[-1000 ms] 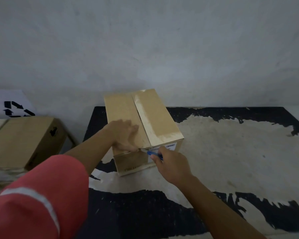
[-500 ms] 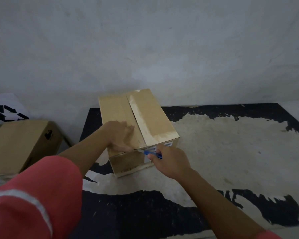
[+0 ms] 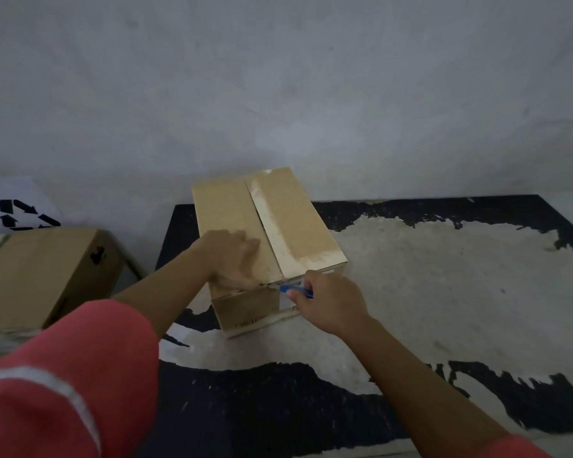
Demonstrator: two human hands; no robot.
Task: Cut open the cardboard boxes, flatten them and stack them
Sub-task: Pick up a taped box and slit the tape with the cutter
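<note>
Box [image 3: 280, 223] closed, at table's [image 3: 444, 279] far left, close to wall. Your left hand [image 3: 232, 259] presses left flap, fingers straight, together. Your right hand [image 3: 328, 302] clamps blue cutter [image 3: 295, 290] at near top edge; blade hard to see, possibly in seam. Open tabletop on right. Second box [image 3: 47, 272] off table, cut off at left.

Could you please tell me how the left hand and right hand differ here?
The left hand lies flat on top of the box, while the right hand is curled at its near face. The left hand holds nothing; the right hand grips a blue cutter. Both are at the box's near end.
</note>
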